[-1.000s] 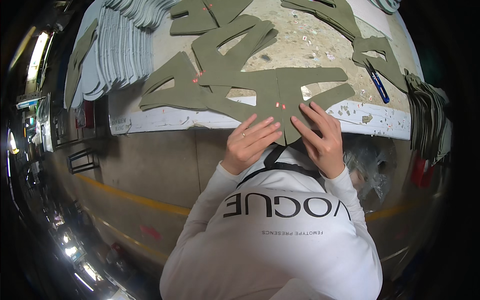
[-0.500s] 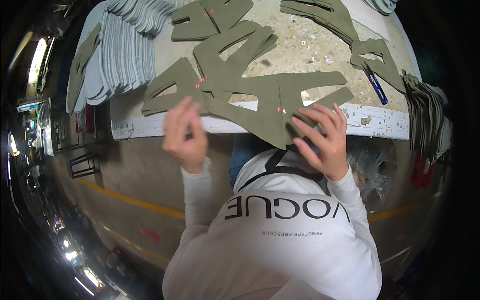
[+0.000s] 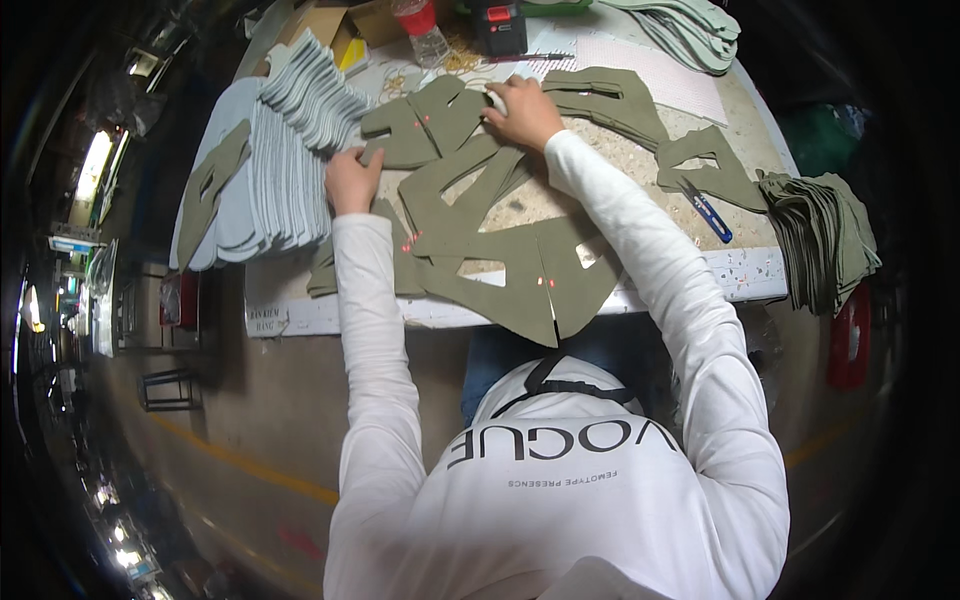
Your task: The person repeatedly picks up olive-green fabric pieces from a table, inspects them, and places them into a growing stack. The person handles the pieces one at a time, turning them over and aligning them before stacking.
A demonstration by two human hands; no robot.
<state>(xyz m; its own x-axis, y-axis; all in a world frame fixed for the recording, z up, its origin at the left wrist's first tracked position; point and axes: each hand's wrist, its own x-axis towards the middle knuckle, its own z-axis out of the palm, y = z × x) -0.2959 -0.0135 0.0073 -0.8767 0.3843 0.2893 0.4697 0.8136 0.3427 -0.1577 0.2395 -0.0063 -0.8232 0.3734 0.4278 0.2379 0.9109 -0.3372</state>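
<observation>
Both arms, in white sleeves, are stretched forward over a speckled worktable (image 3: 640, 190) in the upper half of the frame. The left hand (image 3: 350, 180) is laid left of centre at the edge of a fanned stack of pale grey cut pieces (image 3: 275, 160), its fingers held together and curled down onto the material where the stack meets an olive-green cut piece (image 3: 400, 135); whether anything is pinched between them cannot be told. The right hand (image 3: 522, 112) is placed further up, near the top centre, palm down with the fingers slightly spread and pressed onto the upper end of the olive pieces, just beside a small white object that is mostly hidden. Several olive-green cut fabric shapes (image 3: 500, 270) are spread overlapping across the middle of the table, the nearest one hanging over the white front edge. A blue-handled cutter (image 3: 708, 212) is seen lying to the right, and a thick pile of olive pieces (image 3: 825, 240) is stacked at the right edge. A clear bottle with a red cap (image 3: 420, 28) and a dark box (image 3: 498, 25) are stood along the top.
</observation>
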